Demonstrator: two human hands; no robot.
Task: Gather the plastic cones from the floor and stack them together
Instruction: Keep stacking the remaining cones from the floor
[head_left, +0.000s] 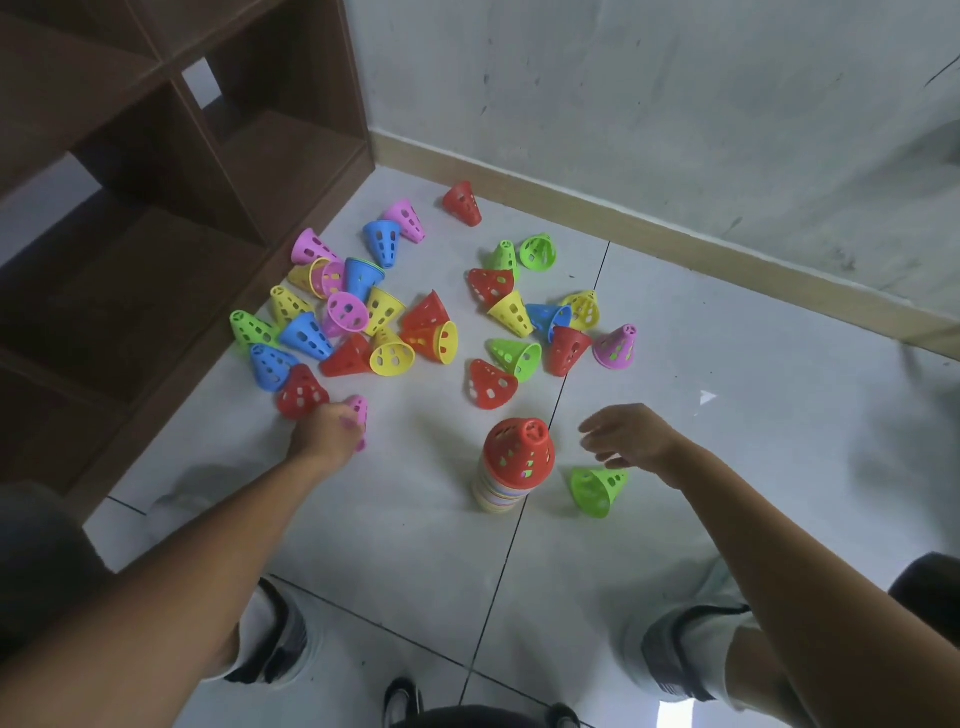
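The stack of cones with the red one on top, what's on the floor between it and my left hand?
Nothing: the head view shows bare floor tile between the stack and the left hand.

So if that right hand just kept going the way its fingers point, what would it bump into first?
Probably the stack of cones, at its red top cone. The right hand is open with fingers pointing left toward it. Depth is unclear, so it might pass just behind.

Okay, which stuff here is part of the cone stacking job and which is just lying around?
Part of the job: stack with red cone on top; pink cone gripped by left hand; green cone under open right hand; loose cones.
Just there: shelf; paper scrap.
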